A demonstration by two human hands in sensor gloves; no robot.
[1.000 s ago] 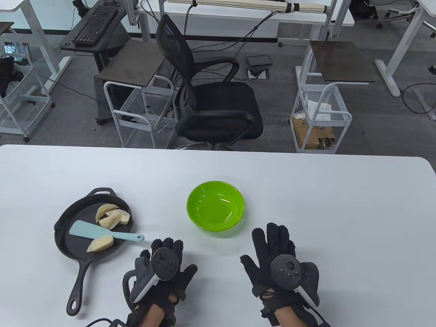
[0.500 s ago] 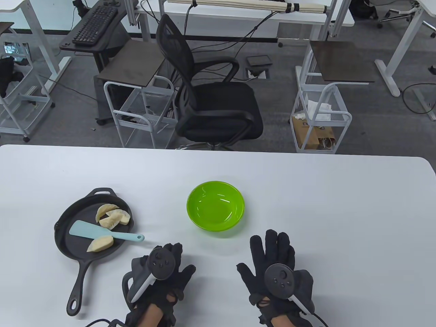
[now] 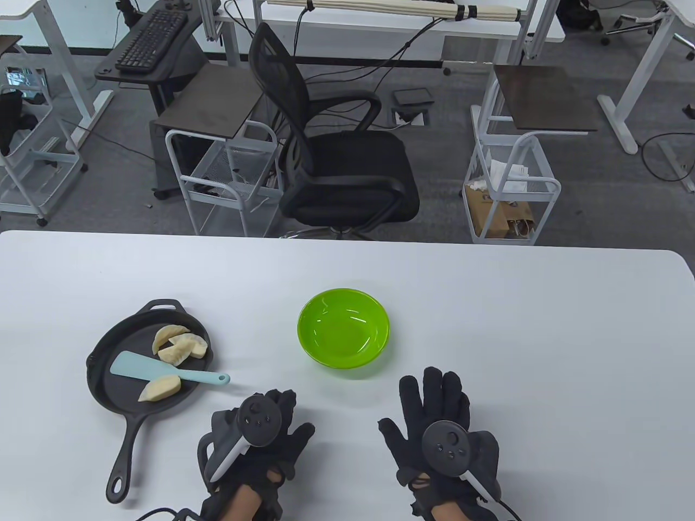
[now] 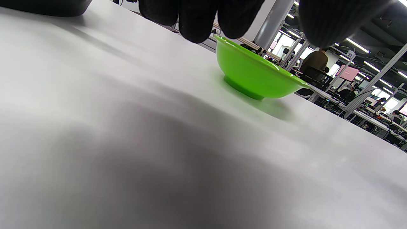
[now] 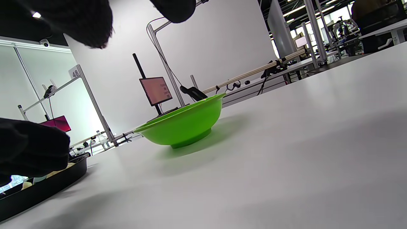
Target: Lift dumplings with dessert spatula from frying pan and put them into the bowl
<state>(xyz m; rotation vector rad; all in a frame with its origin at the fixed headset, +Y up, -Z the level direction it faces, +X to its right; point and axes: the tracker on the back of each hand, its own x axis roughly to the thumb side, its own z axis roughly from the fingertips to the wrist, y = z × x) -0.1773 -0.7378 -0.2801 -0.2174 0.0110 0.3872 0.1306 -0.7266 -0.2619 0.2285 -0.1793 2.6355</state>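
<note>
A black frying pan [image 3: 106, 380] sits at the table's left, its long handle pointing toward me. In it lie several pale dumplings [image 3: 179, 345], one of them [image 3: 159, 388] near the front. A light-blue dessert spatula [image 3: 163, 370] rests across the pan, its handle sticking out to the right. The green bowl [image 3: 343, 328] stands empty at the table's middle and shows in both wrist views [image 4: 254, 76] [image 5: 184, 124]. My left hand [image 3: 266, 434] lies flat on the table just right of the pan handle, holding nothing. My right hand [image 3: 440, 418] lies flat below the bowl, fingers spread.
The white table's far edge [image 3: 347, 241] runs across the view; beyond it stand a black office chair [image 3: 336, 163] and wire carts. Bare tabletop lies to the right of the bowl. The pan's rim [image 5: 41, 187] shows at the left of the right wrist view.
Both hands slid a little back toward me a second ago, then stayed almost still. The pan, spatula, dumplings and bowl have not moved.
</note>
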